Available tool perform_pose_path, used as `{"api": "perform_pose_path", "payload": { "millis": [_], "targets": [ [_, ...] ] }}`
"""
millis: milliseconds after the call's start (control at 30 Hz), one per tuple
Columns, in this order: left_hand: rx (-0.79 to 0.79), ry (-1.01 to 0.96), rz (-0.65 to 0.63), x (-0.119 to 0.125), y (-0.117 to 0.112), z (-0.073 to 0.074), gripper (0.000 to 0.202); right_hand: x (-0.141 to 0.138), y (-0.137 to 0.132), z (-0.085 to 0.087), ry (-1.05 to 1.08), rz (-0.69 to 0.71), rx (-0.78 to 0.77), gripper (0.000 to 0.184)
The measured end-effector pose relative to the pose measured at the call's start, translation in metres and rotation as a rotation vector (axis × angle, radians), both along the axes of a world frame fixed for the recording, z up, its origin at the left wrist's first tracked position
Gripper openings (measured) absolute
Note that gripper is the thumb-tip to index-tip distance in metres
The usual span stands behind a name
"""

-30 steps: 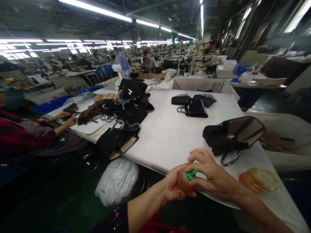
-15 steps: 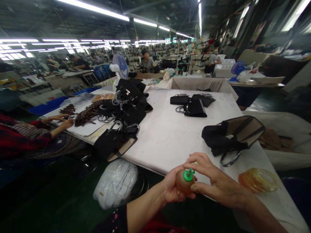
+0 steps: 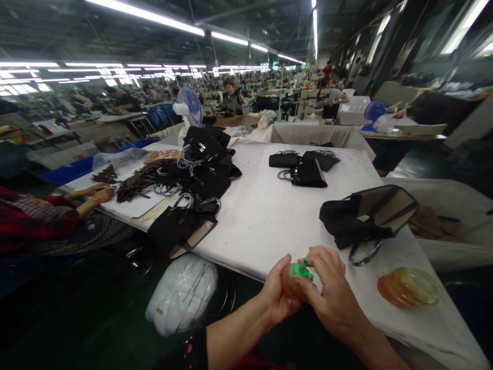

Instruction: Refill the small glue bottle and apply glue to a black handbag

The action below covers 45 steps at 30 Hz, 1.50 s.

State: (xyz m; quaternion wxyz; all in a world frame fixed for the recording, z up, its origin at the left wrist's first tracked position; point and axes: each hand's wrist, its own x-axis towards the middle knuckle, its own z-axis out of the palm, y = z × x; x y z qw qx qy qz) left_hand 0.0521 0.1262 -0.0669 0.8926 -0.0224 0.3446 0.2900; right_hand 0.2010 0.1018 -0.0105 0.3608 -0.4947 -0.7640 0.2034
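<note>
My left hand is wrapped round a squeeze bottle with amber-brown contents, just off the table's near edge. On top of the bottle is a green nozzle cap, slightly smeared by motion. My right hand has its thumb and fingers closed round the cap. To the right, a clear container with amber liquid lies on the white table. Beyond it sits a black bag with its brown lining showing and a plastic-wrapped handle.
Black bags are heaped on the left of the table, beside brown strips where a co-worker's hands work. Several small black bags lie farther back. A plastic-wrapped stool stands below the edge; a fan is behind.
My right hand has closed from a spread position onto the green cap. The bottle has tilted slightly to the right. A worker in the background has raised an arm.
</note>
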Motion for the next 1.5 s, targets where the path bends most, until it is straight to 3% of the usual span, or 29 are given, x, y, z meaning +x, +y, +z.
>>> {"api": "perform_pose_path", "payload": {
  "millis": [133,167,200,333,400,533,833,967,1033,1100,1133,1233,1333,1500],
  "targets": [
    [0.055,-0.033,-0.098,-0.005,0.002,0.003,0.065,0.011,0.004,0.012,0.085,0.065,-0.296,0.071],
    [0.052,-0.025,-0.129,-0.007,0.003,0.005,0.065,0.015,0.006,0.017,0.091,0.098,-0.336,0.076],
    [0.039,-0.02,-0.154,-0.009,0.003,0.007,0.065,0.018,0.008,0.023,0.084,0.138,-0.353,0.07],
    [-0.021,-0.036,-0.187,-0.012,0.007,0.01,0.069,0.019,0.013,0.039,-0.034,0.295,-0.302,0.017],
    [-0.034,-0.058,-0.206,-0.013,0.009,0.008,0.07,0.015,0.014,0.039,-0.107,0.293,-0.239,0.008],
    [-0.055,-0.025,-0.181,-0.013,0.011,0.002,0.066,0.006,0.013,0.029,-0.169,0.243,-0.088,0.005],
    [-0.004,0.04,0.164,0.002,0.01,-0.002,0.052,-0.023,0.009,-0.015,-0.065,-0.149,0.233,0.011],
    [0.033,0.046,0.332,0.008,0.008,0.001,0.049,-0.029,0.007,-0.026,0.003,-0.28,0.213,0.015],
    [0.037,0.068,0.262,0.004,0.011,0.005,0.053,-0.02,0.006,-0.024,0.042,-0.199,0.044,0.034],
    [0.029,0.082,0.114,-0.005,0.017,0.011,0.057,-0.004,0.007,-0.017,0.135,-0.068,-0.165,0.062],
    [0.024,0.078,0.035,-0.009,0.02,0.014,0.059,0.005,0.01,-0.012,0.188,-0.007,-0.25,0.066],
    [0.025,0.02,-0.18,-0.018,0.026,0.017,0.063,0.025,0.02,0.005,0.203,0.203,-0.406,0.05],
    [0.032,-0.078,-0.349,-0.019,0.029,0.011,0.067,0.03,0.029,0.022,0.096,0.402,-0.456,0.035],
    [0.037,-0.16,-0.516,-0.015,0.032,-0.003,0.065,0.026,0.031,0.029,0.052,0.45,-0.403,0.03]
  ]
}}
